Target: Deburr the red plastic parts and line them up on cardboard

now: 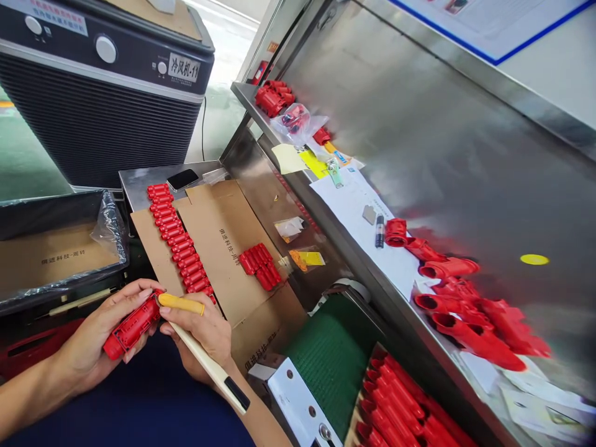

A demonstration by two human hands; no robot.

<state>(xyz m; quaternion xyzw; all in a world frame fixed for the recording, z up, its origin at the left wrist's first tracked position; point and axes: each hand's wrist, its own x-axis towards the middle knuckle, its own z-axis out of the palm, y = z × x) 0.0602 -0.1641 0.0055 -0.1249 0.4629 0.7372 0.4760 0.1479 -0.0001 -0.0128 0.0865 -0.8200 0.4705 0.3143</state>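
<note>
My left hand [112,329] is closed around a red plastic housing [133,326], a hollow, tube-like part with slots along its upper face. In my right hand [200,332] lies a slim cream-handled tool [200,354] with a black patch near its rear end. The tool's working tip is hidden by my fingers at the far end of the housing. A yellow finger cot [181,303] covers one finger of my right hand, which touches or nearly touches the housing. Just beyond my hands, a row of similar red parts [179,242] lies on cardboard [209,211].
A small red cluster [259,266] sits on the cardboard, and a phone [182,180] lies behind. At right are a green conveyor belt [326,354] and stacked red tubes [400,403]. More red housings [456,298] line the metal shelf. A lined bin [60,248] stands left, before an air cooler [102,105].
</note>
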